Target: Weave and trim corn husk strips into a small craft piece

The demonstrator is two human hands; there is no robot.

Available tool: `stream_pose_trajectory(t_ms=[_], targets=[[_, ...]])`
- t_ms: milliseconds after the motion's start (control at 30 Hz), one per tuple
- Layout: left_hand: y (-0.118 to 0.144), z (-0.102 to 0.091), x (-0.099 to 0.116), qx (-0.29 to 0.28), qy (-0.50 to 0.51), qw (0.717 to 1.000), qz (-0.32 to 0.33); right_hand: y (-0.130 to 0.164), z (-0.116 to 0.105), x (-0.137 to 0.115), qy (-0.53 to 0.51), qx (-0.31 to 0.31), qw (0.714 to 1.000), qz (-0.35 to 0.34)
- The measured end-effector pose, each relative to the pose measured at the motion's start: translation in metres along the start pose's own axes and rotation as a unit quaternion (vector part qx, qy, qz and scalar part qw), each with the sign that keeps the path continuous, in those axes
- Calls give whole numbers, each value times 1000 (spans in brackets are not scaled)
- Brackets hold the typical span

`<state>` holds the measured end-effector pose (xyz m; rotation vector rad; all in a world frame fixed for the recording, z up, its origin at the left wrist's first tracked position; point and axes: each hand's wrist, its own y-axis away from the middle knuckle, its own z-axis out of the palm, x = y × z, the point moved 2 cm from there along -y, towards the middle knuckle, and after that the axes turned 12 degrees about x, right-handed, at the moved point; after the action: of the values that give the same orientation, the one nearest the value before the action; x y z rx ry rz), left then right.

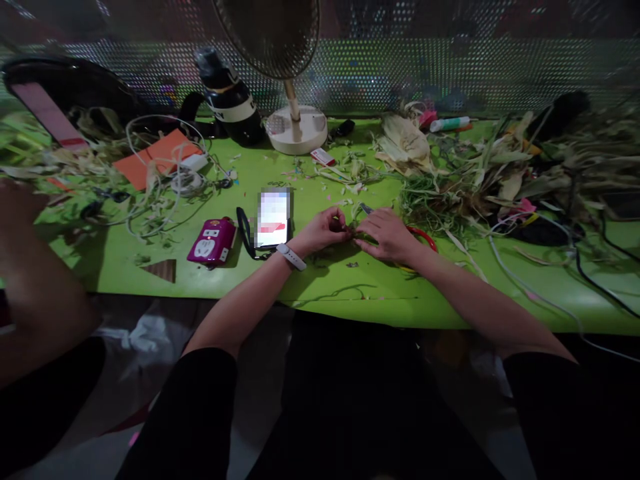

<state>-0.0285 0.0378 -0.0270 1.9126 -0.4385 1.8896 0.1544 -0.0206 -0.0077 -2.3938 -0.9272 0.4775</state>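
Two hands meet at frame centre on the green table [350, 293]. Left hand [325, 230] and right hand [387, 235] both pinch one small dark-green leaf strip [353, 233], clamped between their fingertips. One lit smartphone [273, 219] lies left of them.

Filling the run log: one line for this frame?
left hand: pinching green strip | right hand: on strip | phone left of hands | table
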Motion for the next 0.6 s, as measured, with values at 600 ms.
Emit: stream_pose_trajectory(t_ms=[600], targets=[[-1,-1,-3,17,9,1000,-8,4,8,-3,22,-33,999,-28]])
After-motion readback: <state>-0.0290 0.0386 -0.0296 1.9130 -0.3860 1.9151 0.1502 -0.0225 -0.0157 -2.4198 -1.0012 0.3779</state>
